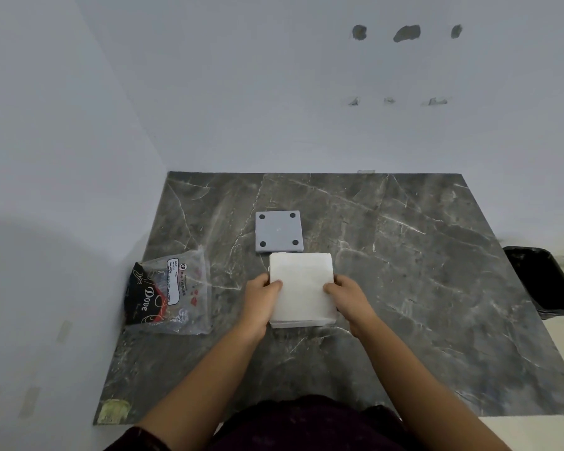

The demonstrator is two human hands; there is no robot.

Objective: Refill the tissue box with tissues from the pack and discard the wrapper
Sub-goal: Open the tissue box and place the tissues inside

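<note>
A white stack of tissues (302, 281) sits in the middle of the table, over a white box whose lower edge (302, 324) shows beneath it. My left hand (261, 301) grips the stack's left side and my right hand (347, 299) grips its right side, thumbs on top. Just behind the stack lies a grey square panel (279, 232) with four black round feet facing up, flat on the table. The clear plastic wrapper (170, 292), printed in black and red, lies crumpled at the table's left edge against the wall.
The dark marble-patterned table (404, 288) stands in a corner between white walls. A black bin with a liner (541, 281) stands on the floor off the table's right edge.
</note>
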